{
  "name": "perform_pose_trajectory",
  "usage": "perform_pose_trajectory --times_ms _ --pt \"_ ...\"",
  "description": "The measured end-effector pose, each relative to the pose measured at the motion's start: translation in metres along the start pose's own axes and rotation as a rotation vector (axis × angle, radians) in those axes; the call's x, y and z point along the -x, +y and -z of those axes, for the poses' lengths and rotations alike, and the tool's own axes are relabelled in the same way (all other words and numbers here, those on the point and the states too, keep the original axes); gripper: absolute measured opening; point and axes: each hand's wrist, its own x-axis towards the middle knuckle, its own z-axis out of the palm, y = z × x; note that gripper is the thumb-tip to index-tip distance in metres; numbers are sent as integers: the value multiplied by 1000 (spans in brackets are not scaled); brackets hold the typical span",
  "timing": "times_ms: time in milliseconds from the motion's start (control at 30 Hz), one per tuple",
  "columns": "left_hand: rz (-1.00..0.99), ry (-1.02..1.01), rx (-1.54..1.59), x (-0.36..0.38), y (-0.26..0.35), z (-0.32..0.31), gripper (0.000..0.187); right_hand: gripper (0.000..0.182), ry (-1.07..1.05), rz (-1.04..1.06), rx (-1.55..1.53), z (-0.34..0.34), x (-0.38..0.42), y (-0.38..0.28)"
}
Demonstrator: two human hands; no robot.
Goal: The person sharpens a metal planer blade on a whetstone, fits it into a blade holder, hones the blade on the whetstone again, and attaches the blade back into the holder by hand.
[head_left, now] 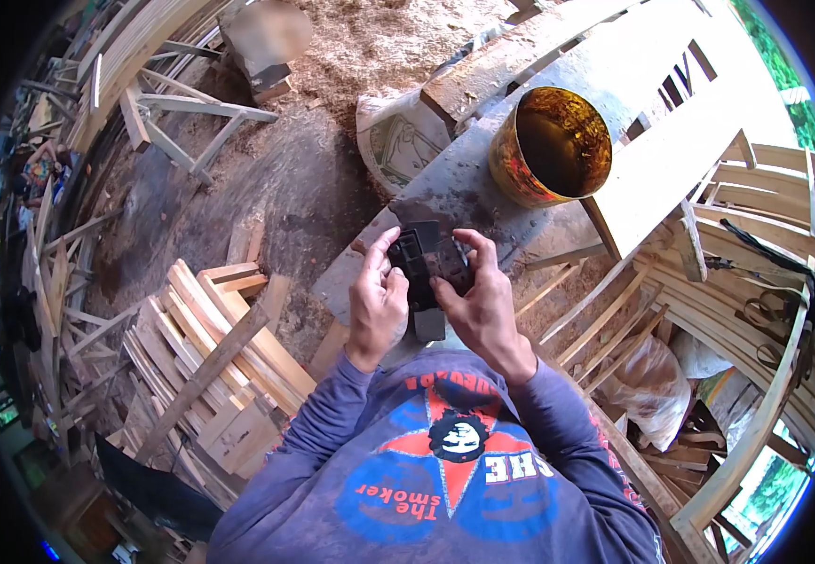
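Shirt (435, 484) fills foreground; black object (421, 268) sits between hands (379, 305) (482, 305).

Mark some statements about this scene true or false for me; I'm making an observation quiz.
1. The left hand and right hand both touch the dark object. True.
2. The open container lies on its side. False: it stands upright, its mouth facing up.
3. Lengths of wood are piled to the left of the hands. True.
4. The shirt is plain. False: its printing includes a red star and lettering.
5. The sleeves end above the elbows. False: they reach close to the wrists.
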Motion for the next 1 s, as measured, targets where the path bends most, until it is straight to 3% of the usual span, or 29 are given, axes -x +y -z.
perform_pose_trajectory --times_ms 67,133,200,367,467,500,600,633,700,800,867,1000 --pt "-9 21 -95 1 -4 0 54 67 12 9 44 -1 0 0" --pt "4 37 21 -1 -2 0 53 69 -18 -41 -6 2 -4 7" --pt "64 94 57 -5 -23 19 54 71 -114 -172 -457 2 -9 30" --pt "105 221 295 -7 -47 64 59 78 -91 -243 -88 0 -16 91" --pt "135 230 285 0 -41 76 59 74 -25 -341 -320 -9 -7 80" --pt "134 238 283 2 -42 78 59 81 -33 -365 -348 -12 -9 87" --pt "144 218 265 4 -46 75 59 73 16 -375 -251 -24 -9 95" --pt "147 199 264 3 -47 71 59 73 18 -373 -249 -24 -9 92" --pt "147 159 271 4 -49 63 59 76 72 -295 36 -24 -8 84" --pt "151 105 279 4 -46 51 59 72 143 -190 16 -22 -11 108" --pt "137 85 329 4 -42 42 59 72 131 -267 -227 -11 -13 117" --pt "232 -22 500 4 -15 27 57 52 -32 -440 -696 11 -6 76"
